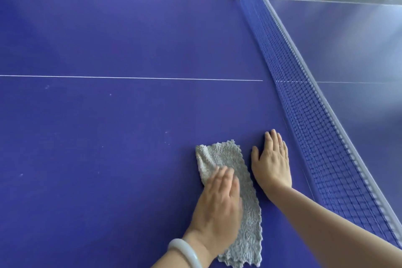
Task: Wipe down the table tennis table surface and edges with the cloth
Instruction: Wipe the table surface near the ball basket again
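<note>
1. The grey cloth (228, 154) lies flat on the blue table (108, 126), on the near part, close to the net (315, 126).
2. The left hand (219, 200) rests on top of the cloth. Its fingers (224, 177) are straight and pressed together, pushing down. A pale bracelet (185, 250) sits on that wrist.
3. The right hand (272, 161) lies flat on the bare table, between the cloth and the net. Its fingers are straight and a little spread, and it holds nothing.
4. To wipe well, I think the left palm should stay flat and press evenly, so the whole cloth rubs the table. Long, straight strokes that overlap would miss no spots.
5. Small white specks (166, 132) show to the left of the cloth. They look worth a wipe.
6. There is lots of open table to the left and toward the far edge, past the white line (130, 77). The net is close on the right, so strokes that way should stop short or the cloth may catch. The far edge is well apart from the hands.
</note>
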A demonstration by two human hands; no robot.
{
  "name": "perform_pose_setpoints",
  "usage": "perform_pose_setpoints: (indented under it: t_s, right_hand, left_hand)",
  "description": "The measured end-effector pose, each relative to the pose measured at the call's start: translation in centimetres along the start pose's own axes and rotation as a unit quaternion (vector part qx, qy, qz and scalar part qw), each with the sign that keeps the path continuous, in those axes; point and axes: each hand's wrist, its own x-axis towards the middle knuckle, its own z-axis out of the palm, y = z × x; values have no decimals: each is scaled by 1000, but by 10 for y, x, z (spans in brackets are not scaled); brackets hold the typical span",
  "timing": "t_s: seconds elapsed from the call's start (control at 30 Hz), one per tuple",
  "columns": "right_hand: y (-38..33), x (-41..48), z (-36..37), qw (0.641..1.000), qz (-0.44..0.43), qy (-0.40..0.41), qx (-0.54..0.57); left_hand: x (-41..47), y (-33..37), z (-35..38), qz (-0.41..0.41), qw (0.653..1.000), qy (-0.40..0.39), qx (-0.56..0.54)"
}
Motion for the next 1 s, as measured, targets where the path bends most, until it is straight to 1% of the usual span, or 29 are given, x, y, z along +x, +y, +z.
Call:
perform_pose_setpoints:
  t_s: [0.07,0.1,0.13,0.27,0.4,0.5,0.57,0.6,0.67,0.73,0.77,0.87,0.93,1.0]
  right_hand:
    - [0,-2,0,1000,3,-4,1]
    - [0,-3,0,1000,4,-3,2]
    - [0,-2,-1,1000,6,-2,2]
    - [0,1,0,1000,9,7,-2]
    - [-3,1,3,1000,10,6,-15]
    - [-3,2,3,999,7,-5,-36]
    - [-2,1,1,999,4,-10,-44]
    - [-2,1,1,999,2,-12,-46]
    - [0,0,0,999,-2,-13,-48]
    - [3,0,-1,999,-3,-14,-48]
    - [3,0,-1,999,-4,-16,-48]
    - [-2,-3,0,998,-1,-18,-55]
    - [-3,-6,-2,997,-4,-26,-68]
    - [-2,-6,-2,995,-49,-14,-84]
  left_hand:
    - [12,21,13,-10,995,-75,62]
    - [19,24,17,-21,992,-103,76]
    - [27,21,20,-31,991,-105,73]
    - [63,-26,19,-50,996,-35,59]
    - [95,-83,8,-155,983,-57,83]
    - [84,-77,7,-193,976,-62,81]
    - [61,-55,9,-184,979,-54,70]
    - [45,-44,10,-166,982,-55,67]
    - [5,-28,9,-97,991,-72,52]
    - [-31,-35,2,-32,994,-86,53]
    - [-42,-45,-2,-16,994,-91,65]
    - [-52,-72,-14,-17,992,-93,85]
    - [-47,-72,-18,-33,991,-108,72]
    - [-46,-68,-17,-40,991,-114,58]
